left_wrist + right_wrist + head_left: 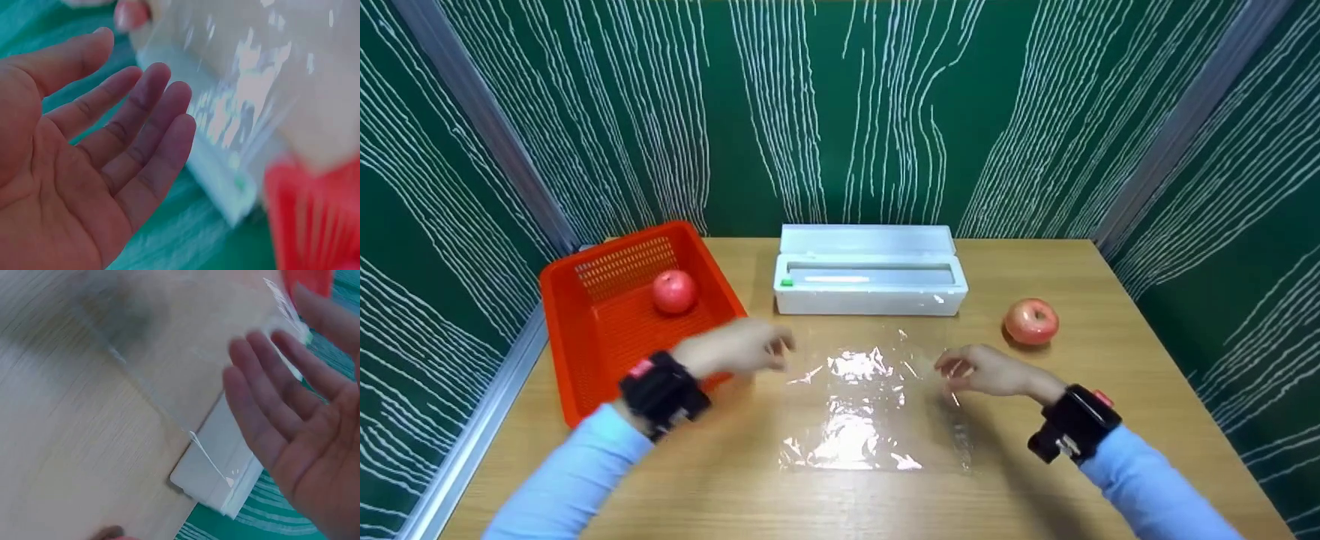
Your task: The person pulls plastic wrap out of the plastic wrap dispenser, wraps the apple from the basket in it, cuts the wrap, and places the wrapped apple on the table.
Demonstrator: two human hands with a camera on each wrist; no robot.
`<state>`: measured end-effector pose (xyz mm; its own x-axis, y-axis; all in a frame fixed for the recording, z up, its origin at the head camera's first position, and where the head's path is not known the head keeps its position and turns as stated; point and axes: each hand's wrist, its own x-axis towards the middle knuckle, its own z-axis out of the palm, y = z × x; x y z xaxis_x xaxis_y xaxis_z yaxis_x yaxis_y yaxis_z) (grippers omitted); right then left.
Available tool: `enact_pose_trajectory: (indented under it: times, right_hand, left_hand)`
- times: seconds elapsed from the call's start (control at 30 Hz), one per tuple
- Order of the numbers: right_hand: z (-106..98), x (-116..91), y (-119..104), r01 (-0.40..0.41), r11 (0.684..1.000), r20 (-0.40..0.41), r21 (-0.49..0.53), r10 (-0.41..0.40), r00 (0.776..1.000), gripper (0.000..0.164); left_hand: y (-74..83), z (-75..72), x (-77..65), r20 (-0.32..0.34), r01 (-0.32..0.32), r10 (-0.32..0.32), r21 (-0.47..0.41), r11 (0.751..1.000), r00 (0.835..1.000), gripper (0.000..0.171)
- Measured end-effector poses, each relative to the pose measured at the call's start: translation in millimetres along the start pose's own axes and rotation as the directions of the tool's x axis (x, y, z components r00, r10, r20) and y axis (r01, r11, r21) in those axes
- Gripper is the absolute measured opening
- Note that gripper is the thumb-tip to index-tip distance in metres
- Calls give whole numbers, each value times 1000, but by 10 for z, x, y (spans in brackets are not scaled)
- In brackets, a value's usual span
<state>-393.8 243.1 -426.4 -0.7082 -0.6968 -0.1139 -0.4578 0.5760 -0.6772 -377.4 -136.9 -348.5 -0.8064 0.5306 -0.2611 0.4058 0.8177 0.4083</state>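
Observation:
A sheet of clear plastic film lies on the table between the two hands, wrinkled and glinting with reflected light. My left hand, slightly blurred, hovers at the film's left side near the basket; its fingers are spread and relaxed in the left wrist view, with an empty palm. On the other side, my right hand is at the film's right edge, fingers loosely bent and holding nothing. Behind the film stands a white cling film box with its lid raised and a small green piece at its left end.
An orange-red plastic basket stands on the left with a pinkish-red round fruit inside. To the right, beyond my right hand, sits an apple. Green patterned panels enclose the wooden table at the back and sides.

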Motion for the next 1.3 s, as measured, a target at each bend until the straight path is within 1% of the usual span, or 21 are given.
enact_pose_trajectory:
  times: [0.07,0.13,0.17,0.2,0.27,0.33,0.37,0.4,0.43,0.5,0.6,0.67,0.73,0.8,0.83,0.87,0.97,1.03,1.1,1.17,1.3]
  right_hand:
    - [0,4,42,-5,999,-103,48,10,995,37]
    - [21,2,81,-6,995,-179,96,23,984,39]
    - [36,-1,102,-4,993,-202,118,28,979,40]
    - [55,-4,122,-2,991,-217,136,32,976,40]
    - [92,-8,158,6,987,-237,162,33,971,41]
    - [129,-17,192,7,984,-247,179,38,968,42]
    - [148,-24,207,6,983,-254,184,42,966,42]
    - [164,-27,220,5,981,-263,192,46,964,42]
    - [179,-26,235,3,981,-273,193,50,961,43]
    - [200,-15,260,0,981,-293,194,58,954,42]
    - [217,12,282,2,981,-303,196,59,951,38]
    - [200,21,188,-3,982,-285,187,57,957,36]
    - [201,44,175,-1,987,-265,160,44,963,36]
    - [184,72,161,-15,991,-245,132,47,968,37]
    - [198,73,160,-18,992,-239,123,47,970,39]
    - [223,82,218,-14,994,-240,108,40,970,40]
    - [239,114,284,-16,996,-237,92,38,971,40]
    - [251,137,310,-3,996,-240,89,24,970,38]
    - [268,154,314,-8,996,-244,92,30,969,35]
    - [295,167,317,-13,995,-244,96,36,969,35]
    - [363,191,314,-19,994,-229,105,42,972,35]
  left_hand:
    - [-141,-235,-51,-64,72,-72,3,997,995,33]
    - [-309,-452,-74,-126,161,-153,59,985,980,34]
    - [-402,-548,-72,-153,213,-196,101,972,968,33]
    - [-496,-629,-62,-181,265,-238,144,953,954,30]
    - [-698,-752,-8,-220,350,-300,249,903,928,25]
    - [-916,-798,111,-240,399,-334,324,858,912,20]
    - [-1023,-798,186,-240,416,-350,338,844,905,20]
    - [-1131,-782,264,-242,429,-363,342,836,900,20]
    - [-1247,-754,342,-243,433,-366,341,835,898,20]
    - [-1466,-661,495,-266,437,-364,312,844,892,20]
    - [-1764,-474,670,-347,446,-350,250,859,870,24]
    - [-1915,-362,733,-395,454,-347,216,865,850,30]
    - [-2034,-285,768,-417,473,-367,187,861,832,37]
    - [-2136,-246,788,-402,482,-388,165,860,829,48]
    - [-2164,-216,779,-396,486,-395,160,859,829,54]
    - [-2195,-187,772,-393,490,-403,151,858,827,59]
    - [-2257,-120,750,-384,491,-416,121,862,824,67]
    - [-2278,-83,741,-401,491,-412,114,864,818,70]
    - [-2307,-50,756,-415,488,-406,113,865,814,72]
    - [-2318,-27,779,-427,483,-392,126,867,815,72]
    - [-2285,-11,807,-427,493,-392,155,856,815,62]
